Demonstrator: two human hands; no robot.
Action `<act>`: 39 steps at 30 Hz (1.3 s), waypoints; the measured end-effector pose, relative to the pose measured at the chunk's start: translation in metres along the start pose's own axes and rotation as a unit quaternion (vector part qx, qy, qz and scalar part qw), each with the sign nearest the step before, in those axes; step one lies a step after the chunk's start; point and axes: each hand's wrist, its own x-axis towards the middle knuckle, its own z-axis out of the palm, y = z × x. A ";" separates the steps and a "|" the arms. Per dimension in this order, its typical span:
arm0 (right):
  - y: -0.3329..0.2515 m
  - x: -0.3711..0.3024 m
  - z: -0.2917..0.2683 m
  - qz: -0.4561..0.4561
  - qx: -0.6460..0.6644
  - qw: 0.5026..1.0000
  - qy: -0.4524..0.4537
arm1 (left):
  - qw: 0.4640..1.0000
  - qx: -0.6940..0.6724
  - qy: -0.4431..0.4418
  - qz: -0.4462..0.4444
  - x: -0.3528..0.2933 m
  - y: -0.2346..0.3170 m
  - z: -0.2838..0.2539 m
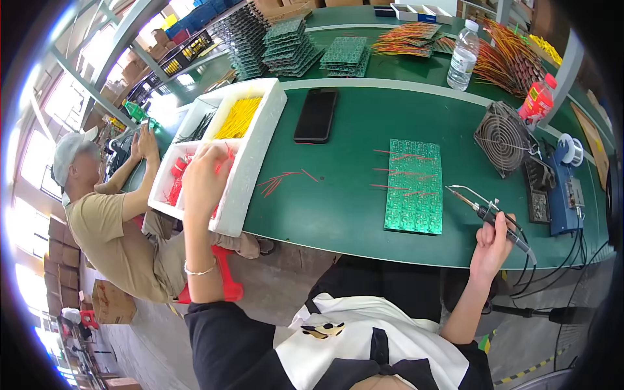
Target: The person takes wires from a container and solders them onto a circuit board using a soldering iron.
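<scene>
In the head view, a soldering iron (486, 215) is grasped by the right hand (492, 248) near a green circuit board (415, 209) on the desk (318, 218). The left hand (204, 181) is held at red wires (173, 194) in a white foam box (266, 116); what its fingers grasp cannot be told.

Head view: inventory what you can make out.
Bench: one, green, centre
Foam tray: one, white, left
Yellow wires: many, yellow, tray
Dark wires: several, dark, tray
Circuit panel: one, green, right of centre
Red wires: many, red, tray, bench, panel
Phone: one, black, right of tray
Board stacks: three, green, back
Orange wire bundles: several, orange, back right
Clear bottle: one, colourless, back right
Red bottle: one, red, right
Fan: one, grey, right
Spool: one, white, far right
Bench unit: one, blue, far right
Soldering iron: one, black, right of panel
Cartons: several, brown, left
Other person: one, tan shirt, left
Left hand: one, bare, in tray
Right hand: one, bare, holding iron
</scene>
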 end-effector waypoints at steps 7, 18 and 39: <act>0.001 -0.002 0.000 -0.006 -0.008 1.000 0.027 | 0.998 -0.035 -0.009 -0.044 -0.011 -0.012 -0.005; 0.001 -0.003 0.001 -0.013 -0.005 1.000 0.023 | 0.947 0.166 -0.186 0.203 -0.003 0.034 0.061; 0.000 -0.003 -0.003 -0.004 -0.007 1.000 0.014 | 0.947 0.047 -0.190 0.253 0.017 0.053 0.052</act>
